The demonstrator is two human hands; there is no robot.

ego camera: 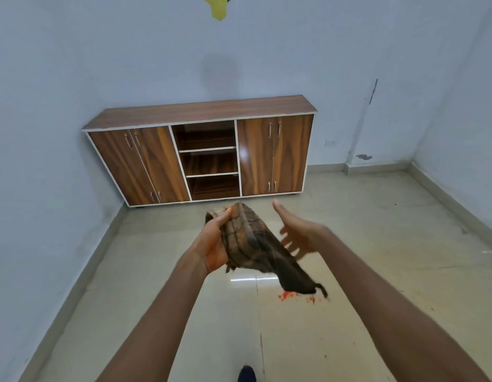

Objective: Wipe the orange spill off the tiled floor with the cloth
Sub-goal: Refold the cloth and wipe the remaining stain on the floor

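Left hand palm-up, fingers curled over top edge of one brown checked cloth; cloth hangs down-right above one orange spill on tiled floor. Right hand beside cloth, fingers spread, blurred, gripping nothing.

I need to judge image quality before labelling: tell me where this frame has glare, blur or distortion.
Head view: a white glare streak lies on the tiled floor just below the cloth; the right hand has motion-blurred fingers, while the left hand gripping the cloth is sharper; wide-angle distortion bends the cabinet and walls; the orange spill stays legible.
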